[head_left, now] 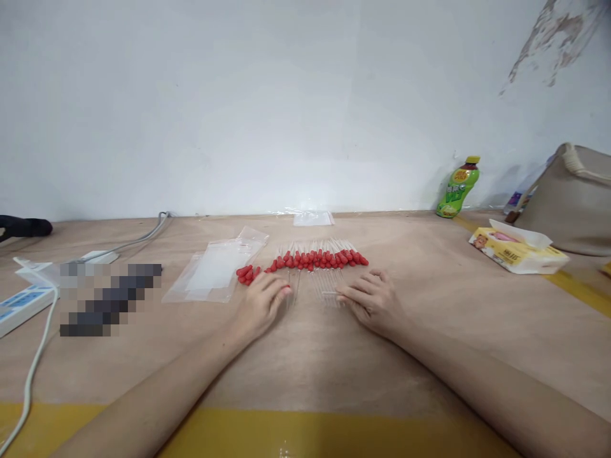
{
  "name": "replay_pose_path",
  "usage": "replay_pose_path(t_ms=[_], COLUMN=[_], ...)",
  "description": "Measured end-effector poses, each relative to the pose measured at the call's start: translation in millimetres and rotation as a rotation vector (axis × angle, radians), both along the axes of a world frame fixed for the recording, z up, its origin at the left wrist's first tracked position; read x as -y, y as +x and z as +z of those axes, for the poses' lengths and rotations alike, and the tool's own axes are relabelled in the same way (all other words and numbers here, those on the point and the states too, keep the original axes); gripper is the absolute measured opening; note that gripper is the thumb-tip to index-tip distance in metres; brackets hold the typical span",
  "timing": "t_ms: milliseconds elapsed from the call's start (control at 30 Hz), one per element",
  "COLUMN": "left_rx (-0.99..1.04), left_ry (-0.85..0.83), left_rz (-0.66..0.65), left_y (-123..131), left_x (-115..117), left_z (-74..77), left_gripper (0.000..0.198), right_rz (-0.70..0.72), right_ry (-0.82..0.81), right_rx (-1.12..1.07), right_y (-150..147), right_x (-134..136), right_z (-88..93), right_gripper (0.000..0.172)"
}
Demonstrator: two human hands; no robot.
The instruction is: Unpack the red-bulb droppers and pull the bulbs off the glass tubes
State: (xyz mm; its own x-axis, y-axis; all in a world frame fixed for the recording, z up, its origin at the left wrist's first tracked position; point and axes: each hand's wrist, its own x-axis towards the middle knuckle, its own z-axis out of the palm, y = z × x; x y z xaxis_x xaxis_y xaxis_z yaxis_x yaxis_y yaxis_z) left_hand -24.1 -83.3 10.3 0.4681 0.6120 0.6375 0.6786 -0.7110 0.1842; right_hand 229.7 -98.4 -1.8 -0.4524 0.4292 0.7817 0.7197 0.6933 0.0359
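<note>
Left hand [261, 298] curled, thumb and finger closed on what looks like a red bulb [287, 287]; right hand [375, 299] half-curled at the clear tubes [325, 281], grip I can't tell over my feed. Red bulbs [328, 259] lie in a row at 12 o'clock from the hands, more at 10. I judge bulb-fitting is in hand; next move calls for lining up tube end and bulb.

Left forearm [186, 380]: bare for all its visible length, slim, tapering smoothly from broad near end to narrow far end; one tiny dark spot [224, 344] close to wrist (too small to tell whether mole or smudge). Right forearm [477, 375]: bare too, same smooth taper. Left hand [261, 299], right hand [376, 301]: both bare, slender-fingered, knuckles softly rounded.
</note>
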Motion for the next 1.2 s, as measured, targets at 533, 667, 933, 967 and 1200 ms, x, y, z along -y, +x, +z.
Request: replay_pose_path(t_ms=[533,667,933,967,1200], left_rx=[-0.026,-0.145,-0.129,-0.12,-0.088], left_ry=[-0.083,-0.088,-0.005,0.016,0.112], left_rz=[0.425,0.408,0.477,0.498,0.572], left_y=[-44.8,-47.2,-48.5,-49.0,-47.7], left_x=[-36.2,-40.7,-39.2,-38.7,-33.8], left_z=[14.0,13.1,16.0,16.1,15.8], left_gripper=[0.012,0.018,0.019,0.019,0.019], right_rz=[-0.02,-0.064,-0.139,-0.128,-0.052], right_ry=[-0.182,-0.062,-0.107,-0.137,-0.296], right_rx=[-0.12,-0.02,0.121,0.114,0.084], right_y=[-32.4,-45.1,-67.6,-69.4,-74.2], right_x=[-8.2,-14.6,-26.0,-25.5,-15.7], right_z=[7.0,7.4,1.5,1.7,6.6], right_gripper=[0.011,0.013,0.013,0.014,0.039])
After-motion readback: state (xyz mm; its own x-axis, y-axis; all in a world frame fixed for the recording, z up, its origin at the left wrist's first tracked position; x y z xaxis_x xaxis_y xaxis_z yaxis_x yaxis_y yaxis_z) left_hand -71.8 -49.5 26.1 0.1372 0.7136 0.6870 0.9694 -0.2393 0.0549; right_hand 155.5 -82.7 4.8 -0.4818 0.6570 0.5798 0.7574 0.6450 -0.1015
